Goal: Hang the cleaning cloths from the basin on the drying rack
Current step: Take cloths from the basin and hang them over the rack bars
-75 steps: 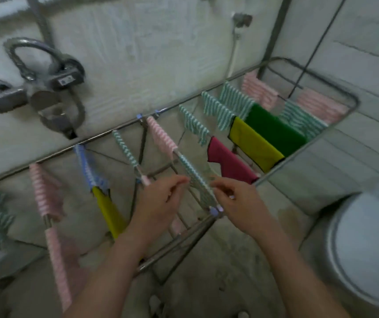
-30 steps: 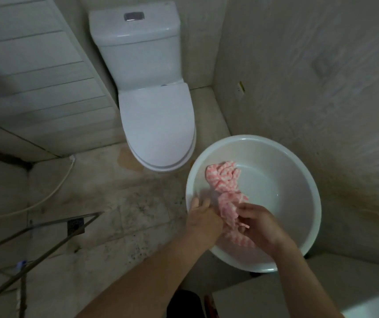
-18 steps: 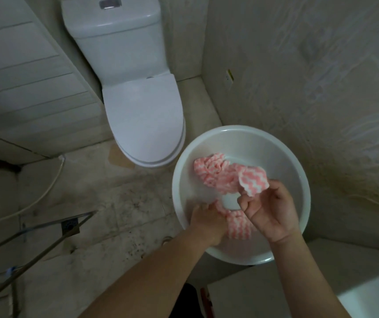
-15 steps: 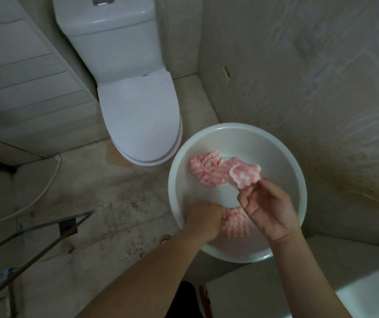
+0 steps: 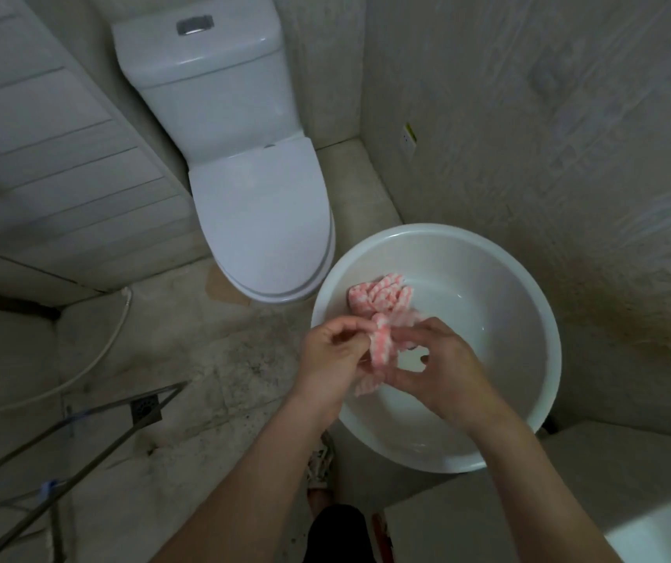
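Only 1 view exists, so no part of the scene is shared with another view. The head camera looks steeply down from above, close over the grip where the left hand (image 5: 333, 355) and right hand (image 5: 439, 371) meet. The basin (image 5: 520, 286) lies under the grip, the toilet (image 5: 260, 221) beyond it to the left, and the drying rack (image 5: 82, 444) far left of it.

You look down at the basin (image 5: 528, 286), which stands on the floor (image 5: 212, 367) at about 3 o'clock from the middle of your view. The toilet (image 5: 260, 221) is at 11 o'clock from the basin, just beside its rim. The cloths (image 5: 382, 298) lie in the basin, at its 10 o'clock side. The drying rack (image 5: 82, 449) is at 8 o'clock, well apart from the basin. A hose (image 5: 110, 343) runs along the floor between rack and toilet.
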`<move>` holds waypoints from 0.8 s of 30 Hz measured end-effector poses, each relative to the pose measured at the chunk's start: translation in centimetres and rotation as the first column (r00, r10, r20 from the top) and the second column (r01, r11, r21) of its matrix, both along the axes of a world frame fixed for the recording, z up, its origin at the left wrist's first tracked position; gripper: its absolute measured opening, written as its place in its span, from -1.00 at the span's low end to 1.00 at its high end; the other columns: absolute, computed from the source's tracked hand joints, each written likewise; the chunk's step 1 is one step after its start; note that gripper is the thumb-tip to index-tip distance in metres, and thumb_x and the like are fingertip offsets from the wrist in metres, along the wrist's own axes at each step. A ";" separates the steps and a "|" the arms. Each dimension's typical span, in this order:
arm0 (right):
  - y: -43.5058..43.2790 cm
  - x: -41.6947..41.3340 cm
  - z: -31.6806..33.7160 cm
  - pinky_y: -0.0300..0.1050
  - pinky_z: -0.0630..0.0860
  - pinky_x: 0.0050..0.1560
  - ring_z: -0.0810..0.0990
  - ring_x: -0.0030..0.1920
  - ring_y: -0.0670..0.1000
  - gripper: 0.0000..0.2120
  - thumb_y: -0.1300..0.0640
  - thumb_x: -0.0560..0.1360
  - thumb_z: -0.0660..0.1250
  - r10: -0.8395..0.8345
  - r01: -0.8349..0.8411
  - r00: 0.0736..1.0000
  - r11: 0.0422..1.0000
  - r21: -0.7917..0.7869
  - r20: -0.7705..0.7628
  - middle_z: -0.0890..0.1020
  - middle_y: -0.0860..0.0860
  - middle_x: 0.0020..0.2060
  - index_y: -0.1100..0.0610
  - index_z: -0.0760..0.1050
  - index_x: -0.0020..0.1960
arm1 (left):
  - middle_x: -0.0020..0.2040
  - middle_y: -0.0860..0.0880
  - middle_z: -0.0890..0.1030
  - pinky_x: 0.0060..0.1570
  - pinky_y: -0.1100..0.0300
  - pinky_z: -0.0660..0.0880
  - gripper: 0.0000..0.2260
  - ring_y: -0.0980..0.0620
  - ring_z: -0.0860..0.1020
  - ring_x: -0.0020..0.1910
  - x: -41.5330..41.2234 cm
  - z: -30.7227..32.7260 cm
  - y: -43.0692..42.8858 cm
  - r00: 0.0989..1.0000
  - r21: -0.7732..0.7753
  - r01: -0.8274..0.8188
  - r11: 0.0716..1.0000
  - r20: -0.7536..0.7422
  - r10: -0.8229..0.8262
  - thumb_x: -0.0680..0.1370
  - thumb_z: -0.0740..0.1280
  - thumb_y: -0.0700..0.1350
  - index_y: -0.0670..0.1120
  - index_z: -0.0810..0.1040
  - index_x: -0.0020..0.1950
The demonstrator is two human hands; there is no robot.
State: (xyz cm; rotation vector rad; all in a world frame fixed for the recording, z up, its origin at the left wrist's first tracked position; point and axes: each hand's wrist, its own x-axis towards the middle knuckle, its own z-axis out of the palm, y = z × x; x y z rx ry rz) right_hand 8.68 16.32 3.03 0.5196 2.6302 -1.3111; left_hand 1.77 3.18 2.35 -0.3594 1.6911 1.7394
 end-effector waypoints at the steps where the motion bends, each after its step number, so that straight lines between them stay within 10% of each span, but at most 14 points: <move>1: -0.6 -0.1 -0.4 -0.34 0.45 -0.15 0.57 -0.13 -0.05 -0.67 0.07 0.27 0.58 0.065 -0.057 0.997 0.988 0.144 -0.048 0.59 -0.03 -0.08 0.06 0.65 0.02 | -0.10 -0.18 0.69 -0.17 0.03 0.63 -0.81 -0.15 0.68 -0.15 0.1 -0.1 0.2 1.000 0.016 -0.016 1.000 0.008 0.016 0.51 0.27 -0.38 -0.15 0.62 -0.15; 8: 0.0 -0.1 0.6 -0.18 0.32 -0.31 0.48 -0.35 0.02 -0.80 0.03 0.50 0.34 0.104 -0.071 0.984 0.972 0.224 -0.142 0.49 -0.06 -0.35 0.11 0.63 -0.21 | 0.03 0.02 0.63 0.02 0.39 0.48 -0.79 0.20 0.59 0.04 0.4 0.4 -0.8 0.910 -0.125 0.209 0.970 -0.338 -0.239 0.41 0.42 -0.34 -0.10 0.67 -0.03; 12: 1.3 -1.0 2.2 -0.13 0.26 -0.37 0.34 -0.45 -0.04 -0.62 -0.09 0.43 0.41 0.195 -0.176 0.980 0.947 0.269 -0.046 0.32 -0.11 -0.50 0.11 0.49 -0.45 | 0.10 0.11 0.56 0.19 0.26 0.42 -0.72 0.13 0.51 0.16 0.3 -0.5 -1.7 0.684 -0.405 0.349 0.845 -0.507 -0.525 0.32 0.51 -0.03 0.06 0.67 0.02; 16: 1.7 -1.8 4.2 -0.13 0.28 -0.42 0.27 -0.53 -0.06 -0.45 -0.16 0.43 0.37 0.199 -0.182 0.979 0.954 0.240 -0.049 0.29 -0.05 -0.59 0.00 0.18 -0.56 | -0.06 0.09 0.64 0.05 0.22 0.49 -0.88 0.16 0.59 -0.04 0.3 0.2 -2.2 0.655 -0.425 0.285 0.859 -0.567 -0.498 0.42 0.48 -0.16 0.00 0.69 -0.07; 20: 0.7 -2.3 5.7 -0.16 0.24 -0.44 0.24 -0.54 -0.11 -0.45 -0.09 0.45 0.39 0.028 -0.038 0.991 0.996 -0.077 -0.128 0.27 -0.01 -0.62 0.16 0.27 -0.55 | -0.24 0.18 0.61 -0.06 0.25 0.46 -0.80 0.21 0.55 -0.17 0.4 1.5 -3.2 0.781 -0.355 0.242 0.903 -0.481 -0.398 0.52 0.34 -0.26 0.06 0.57 -0.16; 24: -0.9 -3.0 6.2 -0.25 0.37 -0.37 0.35 -0.43 0.02 -0.40 -0.05 0.45 0.39 -0.172 0.111 0.980 0.884 -0.453 -0.095 0.45 0.29 -0.50 0.52 0.39 -0.33 | -0.24 -0.03 0.59 -0.02 0.09 0.47 -0.81 0.00 0.53 -0.16 0.0 3.7 -4.2 0.982 0.127 -0.019 0.992 -0.186 0.042 0.57 0.20 -0.30 -0.10 0.52 -0.17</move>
